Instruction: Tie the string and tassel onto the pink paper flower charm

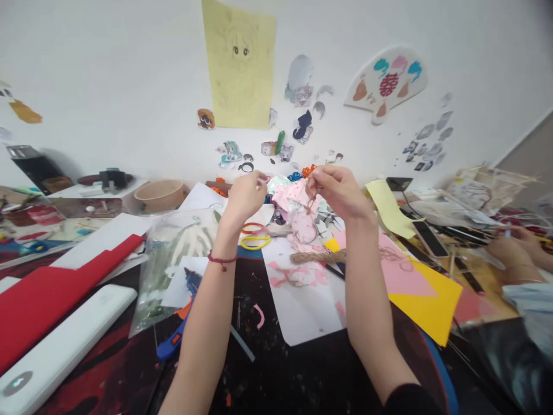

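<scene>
Both my hands are raised over a cluttered craft table. My right hand [341, 191] pinches a small pink paper piece [298, 199] with a thin brown twine [311, 203] looping down from the fingers. My left hand [245, 196] is closed in a pinch near it, seemingly on the twine's other end, which is too thin to see clearly. A red string bracelet circles my left wrist. Below the hands lie a pink round cutout [305, 229], a spool of jute twine [317, 257] and white paper [302, 300] with pink scraps.
A clear plastic bag [173, 259], blue glue gun [181, 328], red sheet [52, 294] and white case [60, 346] lie left. Pink and yellow sheets [425, 300] and a phone [430, 237] lie right. Another person's hands [514, 245] work at far right. A wall with stickers stands behind.
</scene>
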The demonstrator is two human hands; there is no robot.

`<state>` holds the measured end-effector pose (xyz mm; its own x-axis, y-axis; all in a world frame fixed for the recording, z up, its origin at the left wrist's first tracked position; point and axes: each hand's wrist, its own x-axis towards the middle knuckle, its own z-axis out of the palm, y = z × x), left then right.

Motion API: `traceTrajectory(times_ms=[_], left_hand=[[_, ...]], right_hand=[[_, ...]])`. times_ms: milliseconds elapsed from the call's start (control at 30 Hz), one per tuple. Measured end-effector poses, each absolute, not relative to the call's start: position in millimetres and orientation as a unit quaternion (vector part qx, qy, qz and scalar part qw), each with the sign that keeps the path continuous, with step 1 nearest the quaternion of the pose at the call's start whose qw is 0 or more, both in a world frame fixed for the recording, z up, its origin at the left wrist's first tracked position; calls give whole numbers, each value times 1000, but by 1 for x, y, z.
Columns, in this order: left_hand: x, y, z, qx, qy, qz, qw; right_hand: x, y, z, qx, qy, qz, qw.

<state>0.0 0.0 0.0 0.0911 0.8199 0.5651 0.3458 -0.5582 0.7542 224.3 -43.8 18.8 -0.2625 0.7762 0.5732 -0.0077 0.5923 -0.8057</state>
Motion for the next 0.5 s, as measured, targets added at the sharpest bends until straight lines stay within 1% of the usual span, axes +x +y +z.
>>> traceTrajectory(times_ms=[67,100,167,267,367,500], left_hand=[[5,-13,9,729,382,534,196],[8,-21,15,756,342,528,181],[11,-38,26,791,277,509,197],[16,-59,36,827,221,467,222],[22,-66,35,844,200,436,240],[26,-61,30,835,212,441,253]], right_hand=[[224,-45,20,-275,-709,357,541],[224,-47,21,-279,-710,353,542],[223,-50,24,-289,-712,342,541],[222,-57,27,-289,-720,339,532],[221,-62,30,-286,-720,343,531],[222,-62,30,-297,-722,328,532]])
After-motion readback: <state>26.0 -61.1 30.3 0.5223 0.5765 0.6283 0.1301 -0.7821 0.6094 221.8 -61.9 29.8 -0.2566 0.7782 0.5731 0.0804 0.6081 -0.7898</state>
